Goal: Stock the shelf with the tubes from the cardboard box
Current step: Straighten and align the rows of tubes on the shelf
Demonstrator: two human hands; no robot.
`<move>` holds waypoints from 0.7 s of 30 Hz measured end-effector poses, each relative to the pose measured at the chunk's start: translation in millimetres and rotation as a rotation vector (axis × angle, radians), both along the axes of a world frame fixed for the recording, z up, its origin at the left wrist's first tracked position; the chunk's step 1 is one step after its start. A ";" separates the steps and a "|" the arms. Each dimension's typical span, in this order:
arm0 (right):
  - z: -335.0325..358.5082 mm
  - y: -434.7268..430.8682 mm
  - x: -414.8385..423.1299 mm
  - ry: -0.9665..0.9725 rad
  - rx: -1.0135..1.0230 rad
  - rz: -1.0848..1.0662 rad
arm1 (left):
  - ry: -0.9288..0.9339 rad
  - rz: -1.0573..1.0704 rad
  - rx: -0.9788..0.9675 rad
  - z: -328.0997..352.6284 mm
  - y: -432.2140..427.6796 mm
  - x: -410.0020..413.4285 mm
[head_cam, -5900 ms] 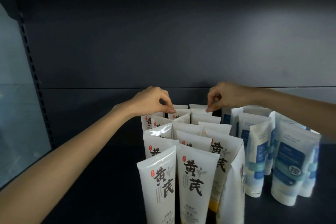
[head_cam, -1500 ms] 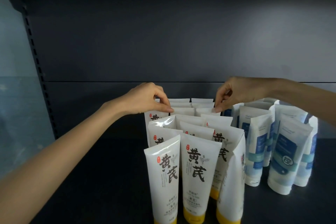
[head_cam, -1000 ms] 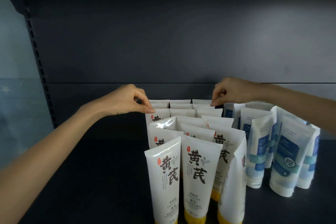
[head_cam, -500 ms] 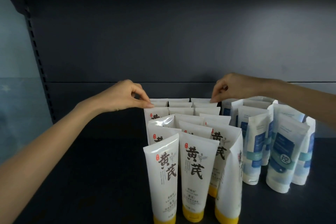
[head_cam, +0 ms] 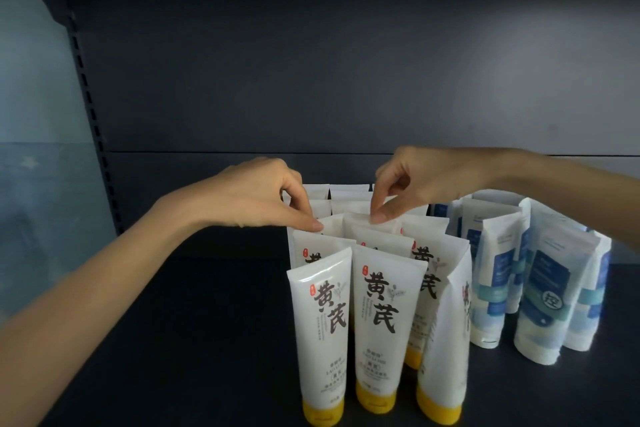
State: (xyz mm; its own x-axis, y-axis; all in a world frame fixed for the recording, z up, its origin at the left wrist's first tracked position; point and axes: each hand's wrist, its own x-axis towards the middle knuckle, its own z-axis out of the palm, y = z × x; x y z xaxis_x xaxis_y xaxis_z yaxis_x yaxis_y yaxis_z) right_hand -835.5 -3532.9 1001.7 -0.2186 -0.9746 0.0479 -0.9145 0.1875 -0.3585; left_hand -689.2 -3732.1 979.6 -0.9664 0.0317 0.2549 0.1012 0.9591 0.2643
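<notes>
Several white tubes with yellow caps and black characters (head_cam: 377, 329) stand cap-down in rows on the dark shelf (head_cam: 194, 340). My left hand (head_cam: 256, 198) reaches over the left column and pinches the crimped top of a middle-row tube (head_cam: 330, 224) between thumb and forefinger. My right hand (head_cam: 419, 180) comes in from the right and pinches the top of the neighbouring middle-row tube (head_cam: 360, 220). Rows further back are partly hidden behind both hands. No cardboard box is in view.
A group of white tubes with blue labels (head_cam: 543, 291) stands right of the yellow-capped ones. The dark back panel (head_cam: 311, 80) rises behind everything. A slotted upright (head_cam: 91, 121) runs down the left side, with a pale wall (head_cam: 34, 149) beyond it.
Both hands have come forward from the back rows to a middle row, and moved closer together. The tubes stand as before.
</notes>
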 end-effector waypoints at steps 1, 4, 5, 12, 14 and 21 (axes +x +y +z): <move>-0.6 -2.0 0.9 0.019 0.010 -0.001 | 0.002 0.009 -0.025 0.5 0.0 0.4; -2.2 -5.2 1.8 0.045 0.014 -0.019 | 0.008 0.020 -0.078 1.5 -1.0 1.0; -2.9 -5.7 1.5 0.052 0.006 -0.024 | 0.017 0.027 -0.100 1.6 -1.2 1.0; -13.0 -12.5 0.6 0.024 -0.110 -0.010 | 0.101 0.044 -0.165 -2.8 -6.8 0.5; -15.4 -14.0 0.1 0.014 -0.140 -0.003 | 0.119 0.057 -0.151 -4.8 -11.5 0.3; -22.0 -18.1 -5.2 0.016 -0.224 -0.024 | 0.172 0.081 -0.118 -11.1 -24.9 -2.8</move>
